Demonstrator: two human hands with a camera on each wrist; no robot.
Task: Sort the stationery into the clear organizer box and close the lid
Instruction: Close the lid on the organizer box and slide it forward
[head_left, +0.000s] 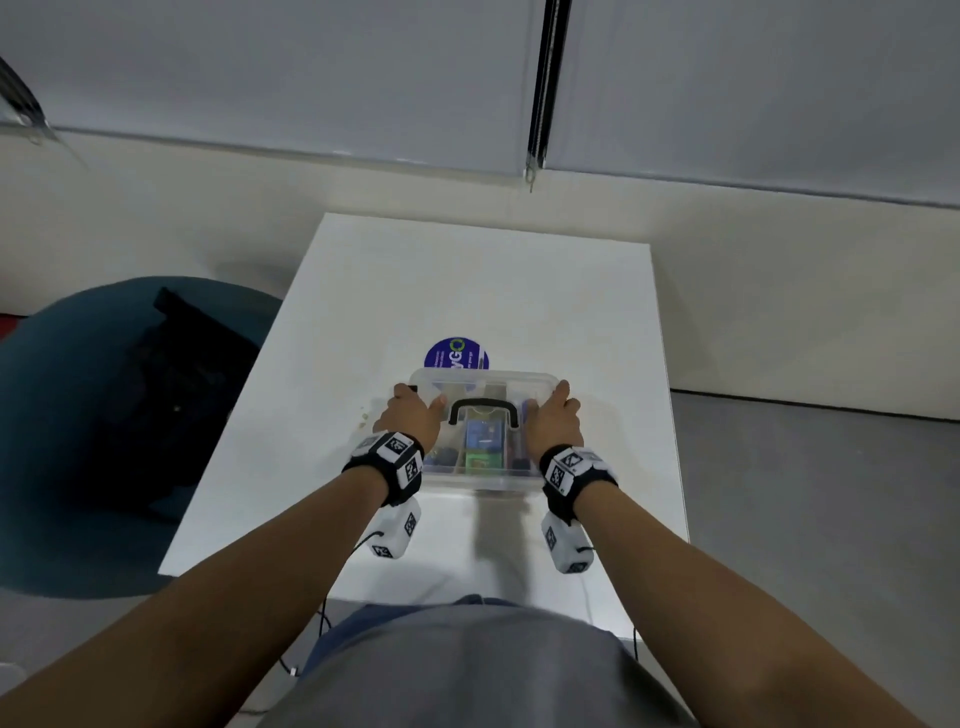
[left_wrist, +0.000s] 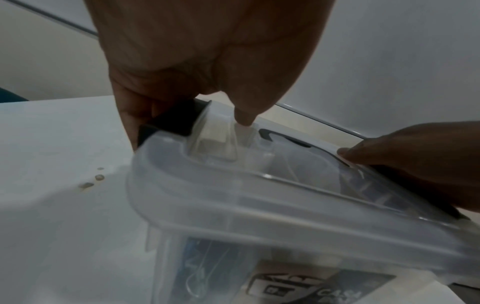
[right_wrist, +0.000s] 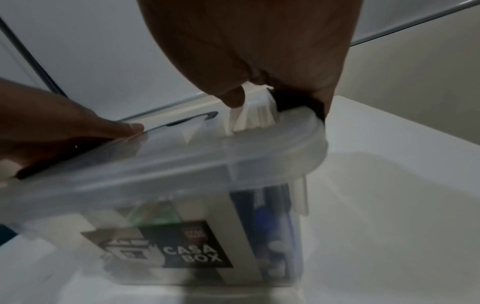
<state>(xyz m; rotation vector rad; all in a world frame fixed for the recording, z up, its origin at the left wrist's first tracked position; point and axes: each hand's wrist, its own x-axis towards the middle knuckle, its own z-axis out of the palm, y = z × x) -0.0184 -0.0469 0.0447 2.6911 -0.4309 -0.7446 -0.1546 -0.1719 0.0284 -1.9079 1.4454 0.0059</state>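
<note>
The clear organizer box (head_left: 478, 480) stands on the white table (head_left: 363, 312) with its lid (head_left: 488, 382) on and a black handle (head_left: 484, 408) lying flat on top. Coloured stationery (head_left: 485, 447) shows through the plastic, and blue pens (right_wrist: 272, 236) stand at the right end. My left hand (head_left: 413, 415) grips the left end, thumb on the lid (left_wrist: 259, 195) and fingers curled over the black latch (left_wrist: 176, 121). My right hand (head_left: 553, 418) mirrors it at the right end, its fingers curled over the other black latch (right_wrist: 298, 105).
A round blue sticker (head_left: 457, 353) lies on the table just behind the box. Small stains (left_wrist: 91, 181) mark the table left of the box. A teal chair (head_left: 67, 415) holding a black bag (head_left: 171, 389) stands to the left. A wall rises beyond the table.
</note>
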